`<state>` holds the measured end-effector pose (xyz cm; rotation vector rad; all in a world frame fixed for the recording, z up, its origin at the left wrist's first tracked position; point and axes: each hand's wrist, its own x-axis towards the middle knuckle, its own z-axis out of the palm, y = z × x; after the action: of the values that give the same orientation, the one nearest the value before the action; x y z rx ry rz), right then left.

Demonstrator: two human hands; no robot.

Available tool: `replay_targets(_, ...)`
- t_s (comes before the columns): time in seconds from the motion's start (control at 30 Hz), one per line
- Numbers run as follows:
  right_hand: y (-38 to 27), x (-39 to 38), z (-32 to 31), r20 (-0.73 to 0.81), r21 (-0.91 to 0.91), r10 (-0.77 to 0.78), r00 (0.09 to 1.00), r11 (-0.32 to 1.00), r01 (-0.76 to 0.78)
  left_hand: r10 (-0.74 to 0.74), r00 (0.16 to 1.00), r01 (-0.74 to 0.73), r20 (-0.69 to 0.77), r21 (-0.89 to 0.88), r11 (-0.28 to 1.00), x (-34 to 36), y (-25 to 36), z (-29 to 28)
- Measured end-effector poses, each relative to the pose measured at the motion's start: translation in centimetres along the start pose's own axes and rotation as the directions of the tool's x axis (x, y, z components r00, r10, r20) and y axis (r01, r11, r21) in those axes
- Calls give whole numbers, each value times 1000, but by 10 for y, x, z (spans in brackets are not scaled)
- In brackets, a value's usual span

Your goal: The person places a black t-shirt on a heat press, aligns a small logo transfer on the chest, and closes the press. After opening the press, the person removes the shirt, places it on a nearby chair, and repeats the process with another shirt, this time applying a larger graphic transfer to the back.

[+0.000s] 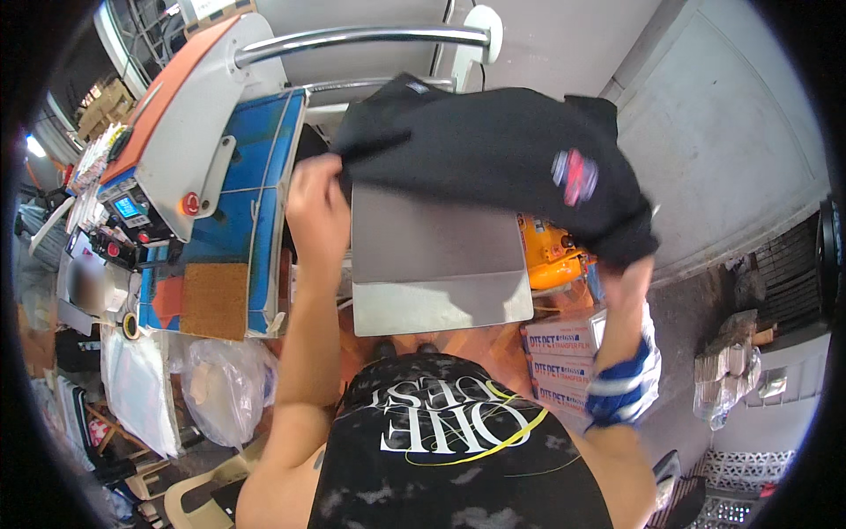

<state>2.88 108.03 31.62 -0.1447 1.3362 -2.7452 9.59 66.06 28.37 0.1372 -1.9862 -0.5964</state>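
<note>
A black T-shirt [476, 141] with a small pink, white and blue print [575, 177] stretches between my hands above a flat grey press platen [436, 238]. My left hand [319, 196] is closed on the cloth at its left lower edge. At the right end, my right hand [627, 275] grips the shirt; its fingertips are partly covered by the fabric and blurred. The shirt hangs over the platen's far part, hiding it. The platen's near strip is paler than the rest.
On the left stands a heat press with an orange and white head [198, 106], a blue pad [256, 176] and a red button [189, 204]. Right of the platen are an orange machine [551, 256] and stacked boxes [557, 366]. A chrome bar [361, 37] crosses behind.
</note>
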Motion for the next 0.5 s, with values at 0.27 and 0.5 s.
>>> replay_targets(0.27, 144, -88, -163, -399, 147, 288, 871, 957, -249, -47, 847, -2, 530, 92, 996, -154, -63, 20)
replay_targets(0.5, 93, -143, -174, -466, 203, 318, 826, 947, -250, -220, 776, 141, 591, 178, 974, -175, -31, -25)
